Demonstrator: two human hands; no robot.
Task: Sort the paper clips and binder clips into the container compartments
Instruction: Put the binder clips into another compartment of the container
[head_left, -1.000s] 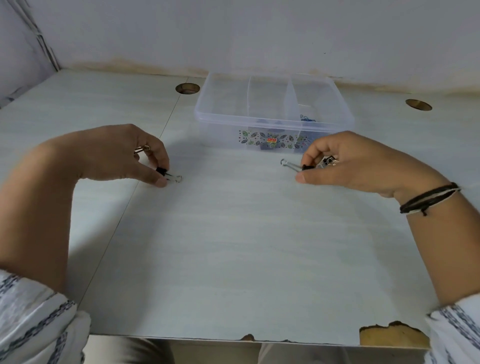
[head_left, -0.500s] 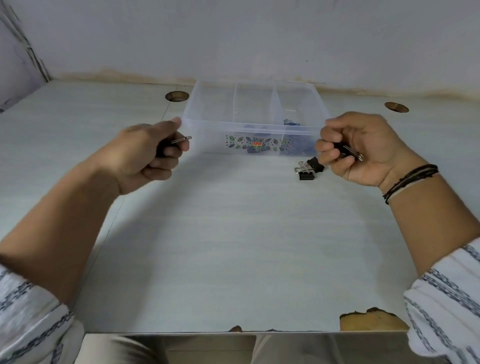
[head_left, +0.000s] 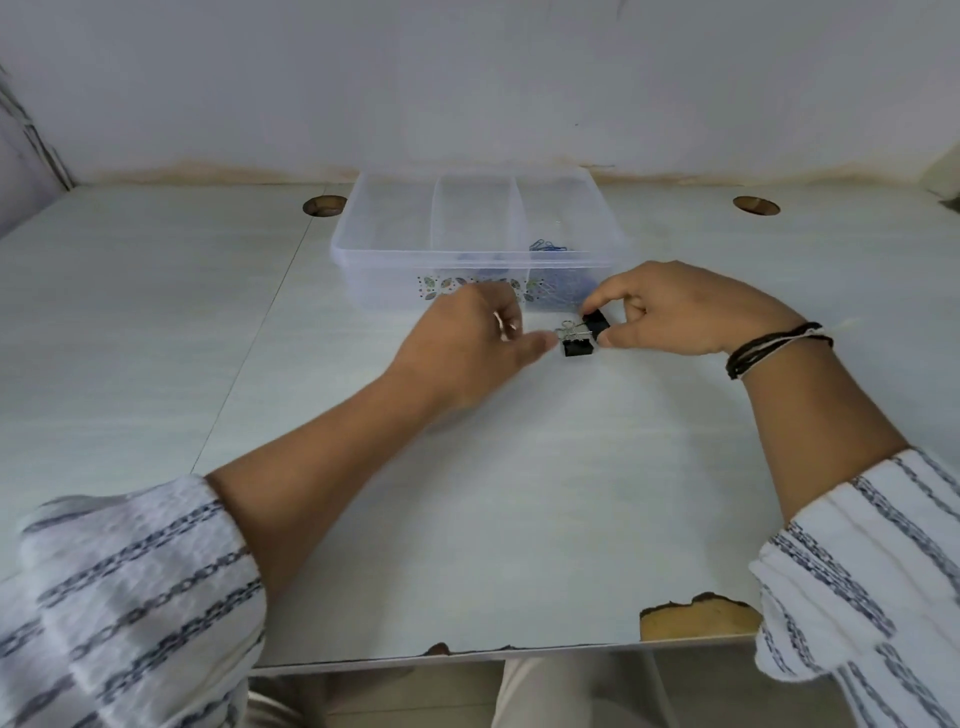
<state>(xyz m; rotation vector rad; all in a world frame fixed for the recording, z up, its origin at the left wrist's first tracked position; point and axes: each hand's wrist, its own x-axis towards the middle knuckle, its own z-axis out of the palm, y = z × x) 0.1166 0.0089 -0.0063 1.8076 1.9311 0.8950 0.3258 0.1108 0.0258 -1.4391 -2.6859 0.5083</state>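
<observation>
A clear plastic container (head_left: 363, 260) with three compartments stands at the back of the table. Blue paper clips (head_left: 548, 245) lie in its right compartment. Two black binder clips lie on the table just in front of it. My right hand (head_left: 675, 312) pinches the farther binder clip (head_left: 596, 322) between thumb and forefinger. My left hand (head_left: 467, 338) reaches in from the left, fingers apart, its thumb tip at the wire handles of the nearer binder clip (head_left: 577, 347). I see nothing held in my left hand.
Two round cable holes (head_left: 324, 204) (head_left: 756, 204) sit in the white table, left and right of the container. A seam runs down the table on the left. The front edge is chipped at the right (head_left: 696, 618). A wall stands close behind.
Half a second ago each hand held a binder clip up beside the container. Both hands have come down to the two clips on the table, and those earlier clips are gone from my fingers.
</observation>
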